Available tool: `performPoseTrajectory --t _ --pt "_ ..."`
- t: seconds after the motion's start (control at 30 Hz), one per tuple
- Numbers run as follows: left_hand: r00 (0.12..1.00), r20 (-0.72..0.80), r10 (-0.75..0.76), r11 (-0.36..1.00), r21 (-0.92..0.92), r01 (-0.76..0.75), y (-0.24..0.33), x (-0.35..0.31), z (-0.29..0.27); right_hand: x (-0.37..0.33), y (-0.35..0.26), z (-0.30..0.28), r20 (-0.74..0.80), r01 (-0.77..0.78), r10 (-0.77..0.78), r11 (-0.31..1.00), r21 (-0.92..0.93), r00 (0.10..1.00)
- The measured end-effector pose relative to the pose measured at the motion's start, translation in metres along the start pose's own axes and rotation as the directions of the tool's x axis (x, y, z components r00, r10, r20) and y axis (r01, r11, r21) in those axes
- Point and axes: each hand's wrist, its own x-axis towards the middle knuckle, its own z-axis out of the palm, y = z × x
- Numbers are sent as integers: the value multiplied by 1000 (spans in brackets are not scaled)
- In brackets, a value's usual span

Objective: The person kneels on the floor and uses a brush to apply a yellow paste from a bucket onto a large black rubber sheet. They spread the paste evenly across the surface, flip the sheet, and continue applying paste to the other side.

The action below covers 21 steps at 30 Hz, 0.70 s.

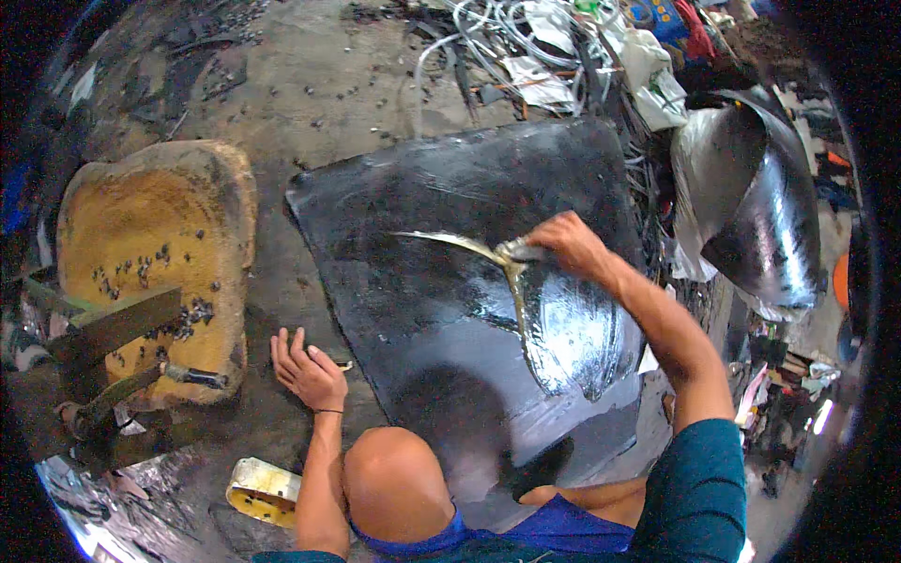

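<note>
My right hand (568, 242) is closed around a small glue-coated spreading tool (514, 251), largely hidden by the fingers; whether it is a brush or a scraper I cannot tell. The tool touches a black rubber sheet (375, 211) lying flat on the floor. A pale, thick streak of glue (446, 241) runs left from the tool, and another strand trails down toward a wet, shiny patch (572, 347). To the left of the sheet, my left hand (308, 368) rests on the floor with its fingers apart. A small pale object (347, 366) lies by its thumb.
A worn yellow foam seat (155, 216) stands at the left, beside a metal frame (122, 324) and a black-handled tool (192, 377). Near my left forearm sits a cut white container (267, 483), yellow inside. Rolled black sheeting (774, 206) and tangled clear tubing (469, 38) lie at the right and far side.
</note>
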Motion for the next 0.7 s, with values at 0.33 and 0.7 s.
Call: performPoseTrajectory --t 0.33,0.7 --pt "999 -31 30 998 54 -29 0 -9 6 -194 -155 95 -382 -636 724 688 350 574" --pt "998 2 62 956 -287 -59 -9 -22 -6 -127 -165 124 -342 -764 935 290 577 97"
